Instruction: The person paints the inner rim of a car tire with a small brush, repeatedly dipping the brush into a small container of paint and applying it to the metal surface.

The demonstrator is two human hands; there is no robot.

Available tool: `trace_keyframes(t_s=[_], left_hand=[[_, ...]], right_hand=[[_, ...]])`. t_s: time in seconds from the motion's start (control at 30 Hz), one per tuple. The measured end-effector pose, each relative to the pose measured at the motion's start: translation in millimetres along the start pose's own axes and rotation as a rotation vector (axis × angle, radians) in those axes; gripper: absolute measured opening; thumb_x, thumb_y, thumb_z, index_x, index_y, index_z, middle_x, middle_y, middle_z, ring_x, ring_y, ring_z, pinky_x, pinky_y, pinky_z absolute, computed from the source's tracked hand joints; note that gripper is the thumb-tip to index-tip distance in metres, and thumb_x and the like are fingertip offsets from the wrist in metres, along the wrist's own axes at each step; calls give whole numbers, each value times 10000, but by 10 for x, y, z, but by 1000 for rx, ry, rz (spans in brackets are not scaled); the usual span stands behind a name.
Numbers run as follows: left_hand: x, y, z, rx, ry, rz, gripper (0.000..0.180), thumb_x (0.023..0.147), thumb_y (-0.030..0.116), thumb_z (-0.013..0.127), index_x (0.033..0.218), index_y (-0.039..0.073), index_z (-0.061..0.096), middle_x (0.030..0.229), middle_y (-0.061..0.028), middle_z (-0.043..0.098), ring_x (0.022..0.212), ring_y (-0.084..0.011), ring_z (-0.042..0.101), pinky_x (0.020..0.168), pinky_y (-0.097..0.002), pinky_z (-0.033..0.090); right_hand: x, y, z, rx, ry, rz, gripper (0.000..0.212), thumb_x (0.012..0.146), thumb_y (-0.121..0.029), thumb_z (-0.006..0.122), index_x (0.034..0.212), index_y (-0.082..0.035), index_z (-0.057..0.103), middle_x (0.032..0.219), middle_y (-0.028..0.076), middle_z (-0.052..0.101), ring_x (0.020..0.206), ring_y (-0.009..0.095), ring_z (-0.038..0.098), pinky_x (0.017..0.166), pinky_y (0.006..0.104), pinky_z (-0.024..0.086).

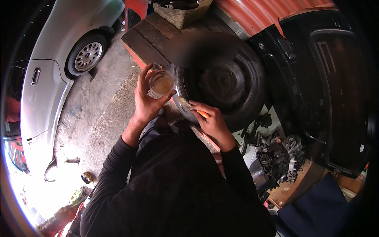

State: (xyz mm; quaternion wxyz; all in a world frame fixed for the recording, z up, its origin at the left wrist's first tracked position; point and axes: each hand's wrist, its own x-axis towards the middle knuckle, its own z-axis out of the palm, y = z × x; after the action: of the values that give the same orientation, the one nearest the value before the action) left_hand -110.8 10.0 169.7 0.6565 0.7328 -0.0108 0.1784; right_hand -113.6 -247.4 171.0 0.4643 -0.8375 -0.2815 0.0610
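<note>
My left hand (149, 96) grips a clear round plastic tub (162, 83) between thumb and fingers, tilted so its inside shows a little pale liquid at the bottom. Close by, my right hand (211, 121) is closed around a slim orange-handled brush (203, 114). Its pale tip points toward the left edge of a black tyre on a dark steel wheel (252, 89), which lies flat on a wooden bench. Along that edge the tyre looks wet or greyish. I cannot tell whether the tip touches the rubber. A dark blur hides the wheel's far part.
The plank bench (152, 33) carries a woven basket (182, 16) at its far end. A silver car (45, 87) stands to the left on rough concrete. Greasy metal engine parts (280, 156) lie to the right, beside a large black car panel (316, 91). A small can (86, 177) stands lower left.
</note>
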Motion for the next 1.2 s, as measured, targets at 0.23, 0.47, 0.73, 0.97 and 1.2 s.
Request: trace_keyframes(t_s=[0.23,0.47,0.73,0.97,1.2], left_hand=[[22,39,15,6,-21,3,1011,762,61,919,1558,10,298,1360,-180,615,1278,-274,619,1110,-433,498],[-2,8,54,-27,-11,4,985,753,59,921,1544,10,336,1332,-170,637,1270,-265,626,1106,-411,496],[-13,31,62,-9,-28,6,1013,750,54,922,1556,11,311,1340,-171,630,1271,-266,627,1097,-416,507],[-12,40,136,-20,-49,7,1005,748,32,916,1552,11,314,1348,-184,618,1275,-272,620,1095,-417,510],[-44,60,130,-27,-42,8,1007,750,37,918,1551,10,308,1349,-183,617,1277,-272,619,1103,-420,501]], right_hand=[[-254,37,-323,53,-97,201,100,942,-2,699,1040,10,714,1152,171,763,1071,301,753,901,344,591],[-25,102,-66,139,-12,92,124,954,-15,697,1073,19,712,1169,160,760,1076,303,749,903,338,581],[-288,39,-581,11,-123,284,137,940,-67,728,1072,-29,725,1055,144,778,1010,323,760,837,356,594],[221,149,19,154,7,98,131,974,-53,695,1085,13,712,1125,148,769,1076,276,752,894,326,581],[37,192,-326,96,-173,229,115,971,-59,703,1058,13,723,1081,120,779,1018,225,760,872,312,577]])
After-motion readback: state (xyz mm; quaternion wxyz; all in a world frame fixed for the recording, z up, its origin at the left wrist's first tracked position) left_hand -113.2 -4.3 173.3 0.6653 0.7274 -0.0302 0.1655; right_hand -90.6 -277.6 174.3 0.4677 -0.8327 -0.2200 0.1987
